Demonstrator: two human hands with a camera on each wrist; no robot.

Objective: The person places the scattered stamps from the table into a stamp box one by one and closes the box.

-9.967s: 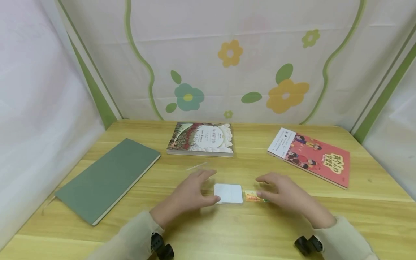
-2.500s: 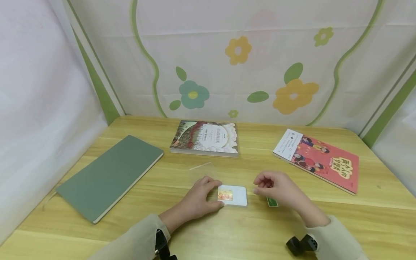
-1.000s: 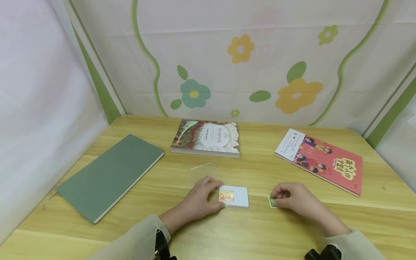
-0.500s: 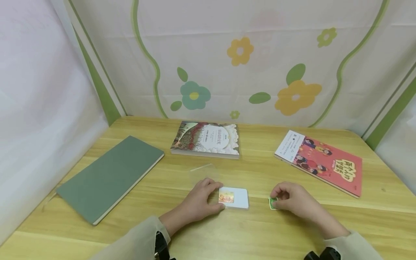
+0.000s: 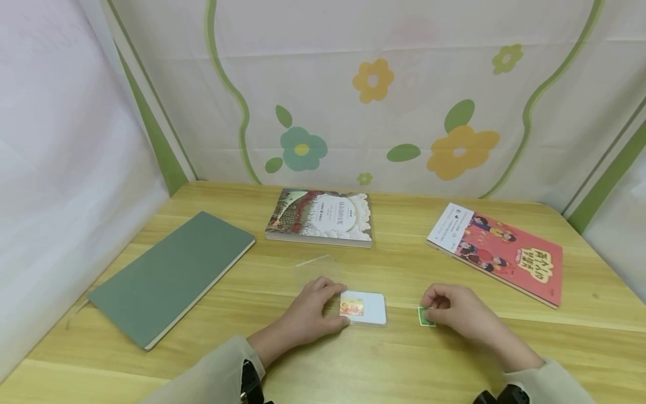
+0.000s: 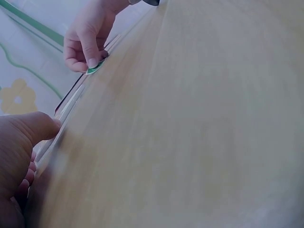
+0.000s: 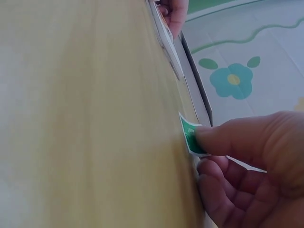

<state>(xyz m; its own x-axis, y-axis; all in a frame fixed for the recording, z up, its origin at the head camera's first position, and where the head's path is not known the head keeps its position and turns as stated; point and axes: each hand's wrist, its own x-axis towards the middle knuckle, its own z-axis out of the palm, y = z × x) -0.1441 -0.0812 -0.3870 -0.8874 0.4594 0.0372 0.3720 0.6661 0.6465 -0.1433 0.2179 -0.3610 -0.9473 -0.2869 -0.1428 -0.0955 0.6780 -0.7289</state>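
A small stack of white cards (image 5: 374,307) lies mid-table in the head view. On its left part rests an orange and yellow stamp (image 5: 351,306). My left hand (image 5: 313,313) holds the stack by its left end, thumb at the near edge and index finger at the far edge. To the right, my right hand (image 5: 461,314) pinches a green stamp with a white border (image 5: 426,317) between thumb and fingers. In the right wrist view the green stamp (image 7: 191,137) bends slightly, tilted at the tabletop, its right part hidden under the thumb (image 7: 232,140).
A clear plastic sheet (image 5: 317,268) lies behind my left hand. A dark green notebook (image 5: 174,278) is on the left, an illustrated book (image 5: 320,217) at the back, and a red book (image 5: 499,252) at the back right. A flowered curtain (image 5: 323,84) hangs behind the wooden table (image 5: 383,365).
The orange stamp has gone from the table onto the white cards. My right hand has moved right and taken the green stamp, which shows slightly more now. The left hand has settled on the cards.
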